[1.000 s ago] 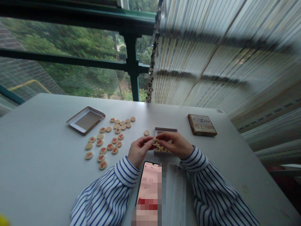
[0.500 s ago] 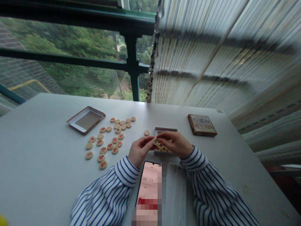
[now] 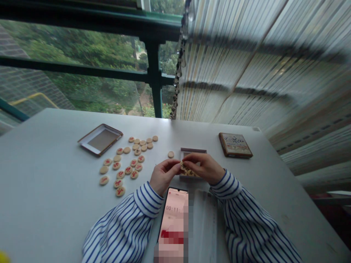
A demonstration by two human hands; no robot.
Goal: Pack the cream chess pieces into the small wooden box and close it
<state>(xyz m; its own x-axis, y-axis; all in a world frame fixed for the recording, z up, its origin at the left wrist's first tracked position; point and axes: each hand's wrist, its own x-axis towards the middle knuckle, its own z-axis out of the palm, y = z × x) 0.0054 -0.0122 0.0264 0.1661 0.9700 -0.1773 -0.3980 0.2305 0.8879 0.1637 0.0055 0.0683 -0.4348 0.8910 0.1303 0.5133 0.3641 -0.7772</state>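
Note:
A round wooden Chinese chess piece [image 3: 183, 166] with a dark character is pinched between my two hands, at the left side of a shallow grey box [image 3: 192, 149]. My left hand [image 3: 162, 176] has its thumb and fingertips closed at the piece's left edge. From the right, my right hand [image 3: 206, 167] reaches over the box with its fingers closed on the same piece, partly covering it. Several dark-marked pieces [image 3: 191, 173] lie inside the box, and my right hand hides part of the interior. A blank-faced piece [image 3: 170, 154] rests just beyond my left hand.
Several red-marked and blank pieces [image 3: 128, 170] are scattered left of my hands. An upturned box lid [image 3: 102, 139] lies behind them. At the right is a closed decorated box [image 3: 236, 144]. A phone [image 3: 172, 204] and a clear plastic tray [image 3: 204, 223] lie between my forearms.
The held piece has shifted slightly right and tilted, so its character shows less. My hands are otherwise almost where they were, and the scattered pieces have not moved.

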